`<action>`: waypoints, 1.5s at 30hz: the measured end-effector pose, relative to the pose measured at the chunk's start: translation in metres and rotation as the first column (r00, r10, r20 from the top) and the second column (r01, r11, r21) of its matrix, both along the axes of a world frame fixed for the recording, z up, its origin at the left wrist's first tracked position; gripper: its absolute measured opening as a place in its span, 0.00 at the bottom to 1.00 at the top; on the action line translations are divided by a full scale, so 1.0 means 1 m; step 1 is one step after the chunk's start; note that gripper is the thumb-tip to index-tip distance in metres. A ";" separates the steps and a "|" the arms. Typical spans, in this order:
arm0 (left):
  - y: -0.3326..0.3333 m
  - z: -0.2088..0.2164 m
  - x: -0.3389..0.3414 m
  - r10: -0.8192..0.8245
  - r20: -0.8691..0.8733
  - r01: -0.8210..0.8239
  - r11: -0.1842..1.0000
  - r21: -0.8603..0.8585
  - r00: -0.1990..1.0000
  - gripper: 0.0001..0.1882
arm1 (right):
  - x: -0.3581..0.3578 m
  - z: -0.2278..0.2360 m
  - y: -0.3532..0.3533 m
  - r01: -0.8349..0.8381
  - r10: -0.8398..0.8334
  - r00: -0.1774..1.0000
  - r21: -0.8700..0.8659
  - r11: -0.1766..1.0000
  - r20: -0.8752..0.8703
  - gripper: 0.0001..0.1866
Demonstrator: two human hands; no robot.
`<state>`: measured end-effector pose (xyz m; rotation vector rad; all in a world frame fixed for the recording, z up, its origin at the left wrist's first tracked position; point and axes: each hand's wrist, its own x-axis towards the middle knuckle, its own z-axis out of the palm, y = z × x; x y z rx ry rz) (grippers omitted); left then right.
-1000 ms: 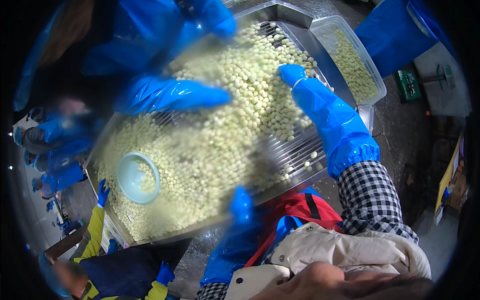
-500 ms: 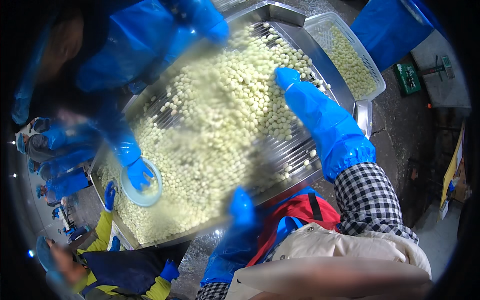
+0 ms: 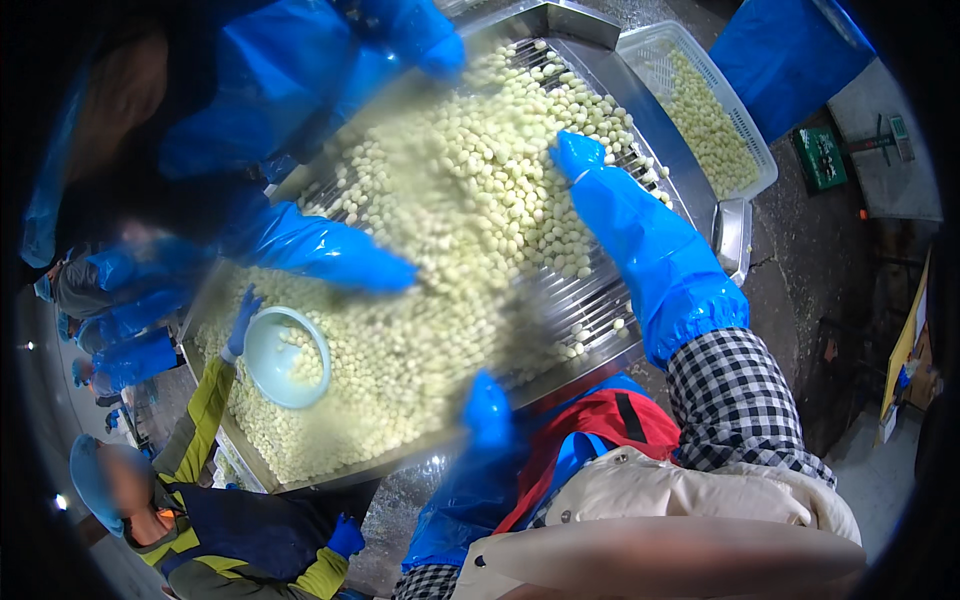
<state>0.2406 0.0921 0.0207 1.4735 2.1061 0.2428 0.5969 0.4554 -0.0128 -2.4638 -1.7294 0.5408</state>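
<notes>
Pale green-white, egg-shaped pieces (image 3: 520, 195) lie heaped on a metal sorting table with a slatted bed (image 3: 600, 300); their exact kind I cannot make out. My right hand (image 3: 580, 155), in a blue glove and long blue sleeve, rests flat against the right side of the heap, fingertips low among the pieces. At the near edge of the table is my left hand (image 3: 488, 405), also blue-gloved. It is blurred, and its fingers are not distinct. Neither hand visibly holds anything.
A light blue bowl (image 3: 255, 360) with some pieces stands on the heap, a co-worker's gloved hand (image 3: 243, 320) at its rim. From the left, another co-worker's blue sleeve (image 3: 320, 250) reaches over the heap. A white basket (image 3: 765, 165) of pieces and a blue barrel (image 3: 785, 65) stand beyond the table's right side.
A co-worker's blue-gloved hand has left the bowl and moved right over the heap. The yellow-sleeved co-worker's hand has come to the bowl's rim. My hands have hardly moved.
</notes>
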 end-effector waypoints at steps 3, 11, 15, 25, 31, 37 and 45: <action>0.001 0.004 0.004 -0.009 0.016 0.008 0.999 0.041 1.000 0.18 | 0.001 0.003 -0.010 0.049 -0.049 0.999 -0.049 0.998 -0.013 0.20; 0.005 0.028 0.008 -0.068 0.014 0.068 0.996 -0.051 0.998 0.17 | 0.027 0.017 -0.090 0.318 -0.347 0.087 -0.304 0.898 -0.934 0.12; 0.012 0.049 0.011 -0.152 0.022 0.151 0.988 0.039 0.988 0.18 | 0.033 0.019 -0.086 0.405 -0.365 -0.159 -0.398 0.823 -0.917 0.14; 0.019 0.045 0.012 -0.068 -0.051 0.062 0.992 -0.109 0.996 0.18 | 0.054 -0.042 0.015 0.004 -0.008 0.999 0.097 0.995 0.037 0.15; 0.004 0.025 0.005 -0.038 -0.012 0.037 0.996 -0.086 0.999 0.18 | 0.071 -0.009 -0.002 0.320 -0.242 0.565 -0.060 0.945 -0.789 0.19; -0.002 0.014 0.001 -0.019 -0.002 0.019 0.999 -0.042 1.000 0.18 | 0.060 0.031 -0.038 0.484 -0.261 0.282 -0.098 0.870 -0.923 0.15; 0.000 0.030 0.000 -0.074 0.104 0.070 0.997 0.040 0.992 0.19 | 0.032 0.041 -0.055 0.355 -0.158 -0.180 -0.214 0.910 -0.971 0.14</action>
